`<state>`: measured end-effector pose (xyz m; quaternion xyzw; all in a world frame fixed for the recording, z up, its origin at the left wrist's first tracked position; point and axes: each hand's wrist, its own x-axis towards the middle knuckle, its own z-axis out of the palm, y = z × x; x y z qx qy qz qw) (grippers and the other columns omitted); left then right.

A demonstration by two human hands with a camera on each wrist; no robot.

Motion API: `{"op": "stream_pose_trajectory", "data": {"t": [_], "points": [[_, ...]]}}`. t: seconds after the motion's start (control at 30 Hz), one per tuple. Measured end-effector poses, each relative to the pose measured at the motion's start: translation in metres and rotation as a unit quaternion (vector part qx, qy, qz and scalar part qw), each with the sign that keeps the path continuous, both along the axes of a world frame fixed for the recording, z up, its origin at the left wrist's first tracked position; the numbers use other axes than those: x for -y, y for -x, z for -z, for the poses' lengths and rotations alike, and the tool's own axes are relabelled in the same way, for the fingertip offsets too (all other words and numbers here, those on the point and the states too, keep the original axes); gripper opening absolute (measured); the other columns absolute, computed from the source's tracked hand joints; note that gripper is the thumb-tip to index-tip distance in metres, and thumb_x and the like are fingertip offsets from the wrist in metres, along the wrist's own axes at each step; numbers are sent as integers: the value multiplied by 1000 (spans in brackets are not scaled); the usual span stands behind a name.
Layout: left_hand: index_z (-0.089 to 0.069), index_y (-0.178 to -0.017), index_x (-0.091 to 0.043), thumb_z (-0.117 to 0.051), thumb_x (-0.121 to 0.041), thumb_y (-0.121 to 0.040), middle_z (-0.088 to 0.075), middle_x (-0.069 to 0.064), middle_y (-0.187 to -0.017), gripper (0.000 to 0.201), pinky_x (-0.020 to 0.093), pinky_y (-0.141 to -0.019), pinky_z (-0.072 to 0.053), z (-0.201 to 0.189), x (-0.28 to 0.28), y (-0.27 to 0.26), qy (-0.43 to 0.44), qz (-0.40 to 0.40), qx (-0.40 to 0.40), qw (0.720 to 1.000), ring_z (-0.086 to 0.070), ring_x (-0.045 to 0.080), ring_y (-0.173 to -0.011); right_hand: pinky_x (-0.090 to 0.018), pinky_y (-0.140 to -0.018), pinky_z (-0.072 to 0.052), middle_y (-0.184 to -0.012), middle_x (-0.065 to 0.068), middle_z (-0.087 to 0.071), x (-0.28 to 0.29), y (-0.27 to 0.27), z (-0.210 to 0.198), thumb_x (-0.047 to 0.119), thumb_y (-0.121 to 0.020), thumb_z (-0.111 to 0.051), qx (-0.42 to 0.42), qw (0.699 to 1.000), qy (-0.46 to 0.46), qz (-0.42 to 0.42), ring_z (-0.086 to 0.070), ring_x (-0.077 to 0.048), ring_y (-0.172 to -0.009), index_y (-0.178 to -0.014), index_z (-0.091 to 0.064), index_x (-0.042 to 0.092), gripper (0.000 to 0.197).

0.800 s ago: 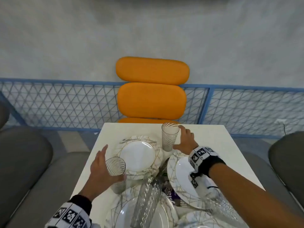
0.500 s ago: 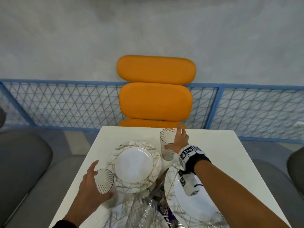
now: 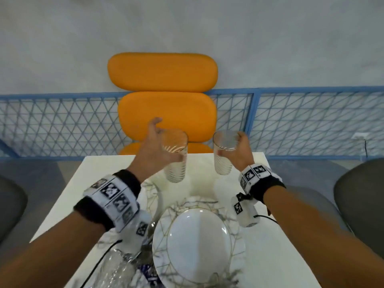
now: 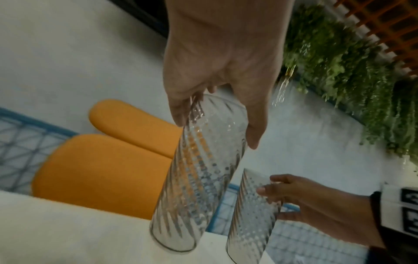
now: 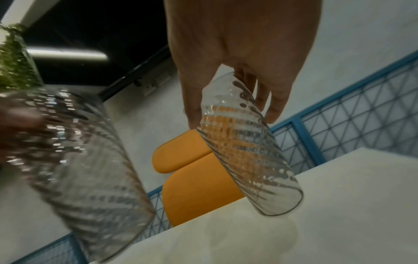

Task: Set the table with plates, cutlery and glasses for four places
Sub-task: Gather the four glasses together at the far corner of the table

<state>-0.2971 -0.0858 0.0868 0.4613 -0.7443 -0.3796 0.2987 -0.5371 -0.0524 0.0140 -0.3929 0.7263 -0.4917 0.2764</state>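
My left hand (image 3: 152, 149) grips a ribbed clear glass (image 3: 175, 157) near its rim, over the far end of the white table (image 3: 108, 171). My right hand (image 3: 242, 151) grips a second ribbed glass (image 3: 222, 155) just to the right of it. In the left wrist view the left glass (image 4: 199, 178) is tilted, its base close to the tabletop. The right glass (image 5: 246, 151) hangs tilted a little above the table. A white plate with gold lines (image 3: 198, 240) lies in front of me. Another plate (image 3: 154, 197) is partly hidden under my left wrist.
An orange chair (image 3: 166, 109) stands beyond the far table edge, against a blue mesh railing (image 3: 311, 121). Grey chairs flank the table at the left (image 3: 10, 204) and right (image 3: 361, 194). A further clear glass (image 3: 116, 271) and a dark packet (image 3: 148, 272) lie at the near left.
Both hands have lifted their glasses and carried them toward the far edge of the table. The left glass went from beside the left plate to the far middle.
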Motion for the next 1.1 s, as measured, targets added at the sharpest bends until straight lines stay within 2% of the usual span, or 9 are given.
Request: {"op": "stream_pose_trajectory", "data": {"t": [0.07, 0.1, 0.2, 0.37, 0.53, 0.67, 0.77, 0.97, 1.1], "points": [[-13, -142, -25, -85, -17, -64, -33, 6, -140, 106, 41, -95, -40, 15, 10, 54, -23, 35, 0, 999, -39, 26, -126, -21, -88, -41, -109, -4, -53, -10, 34, -3, 3, -69, -78, -8, 1000, 9, 16, -53, -17, -100, -134, -29, -3, 82], [-14, -142, -26, -86, -19, -64, -32, 6, -143, 106, 46, -100, -39, 23, 14, 78, -25, 47, 7, 999, -37, 29, -129, -19, -86, -40, -112, -5, -52, -13, 51, -1, 2, -69, -78, -7, 1000, 9, 21, -52, -17, -102, -135, -28, -3, 84], [-13, -142, -25, -85, -22, -64, -29, 9, -145, 106, 52, -105, -36, 42, 26, 137, -24, 59, 35, 997, -32, 32, -133, -24, -94, -38, -132, -11, -44, -15, 96, 11, 9, -65, -82, -7, 999, 2, 46, -47, -21, -116, -140, -23, 4, 95], [-9, -146, -14, -83, -27, -68, -25, 15, -145, 108, 45, -106, -34, 71, 38, 200, -11, 55, 91, 994, -30, 34, -133, -35, -105, -38, -137, -12, -40, -8, 145, 33, 8, -63, -83, -13, 998, 0, 60, -42, -25, -126, -142, -21, 7, 100], [-6, -148, -14, -80, -20, -70, -25, 16, -146, 107, 45, -108, -33, 99, 48, 219, -9, 64, 135, 989, -28, 33, -134, -39, -108, -38, -138, -11, -39, 1, 155, 55, 12, -64, -83, -5, 999, -14, 33, -41, -25, -127, -142, -20, 8, 100], [-8, -147, -15, -79, -23, -72, -21, 14, -149, 103, 45, -109, -32, 108, 56, 220, -24, 55, 114, 992, -27, 32, -136, -40, -108, -38, -139, -11, -38, 12, 152, 64, 15, -64, -83, -20, 1000, -11, 12, -42, -25, -127, -143, -19, 8, 102], [-4, -148, -17, -79, -20, -73, -17, 15, -152, 106, 41, -109, -31, 105, 61, 220, -34, 57, 96, 993, -25, 31, -138, -42, -109, -37, -141, -11, -36, 19, 151, 63, 12, -65, -82, -11, 1000, -13, -2, -40, -25, -129, -144, -15, 7, 104], [-1, -148, -19, -79, -19, -74, -19, 16, -149, 107, 40, -107, -32, 109, 60, 218, -34, 57, 78, 995, -28, 30, -136, -39, -108, -38, -141, -10, -36, 20, 157, 60, 11, -65, -82, -7, 1000, -24, 6, -40, -24, -128, -144, -15, 8, 104], [-2, -148, -20, -79, -19, -73, -19, 15, -150, 108, 40, -107, -32, 110, 58, 220, -40, 56, 59, 996, -27, 29, -136, -32, -105, -37, -138, -8, -37, 18, 159, 59, 10, -64, -83, -19, 999, -34, 0, -41, -18, -123, -144, -15, 7, 105]]}}
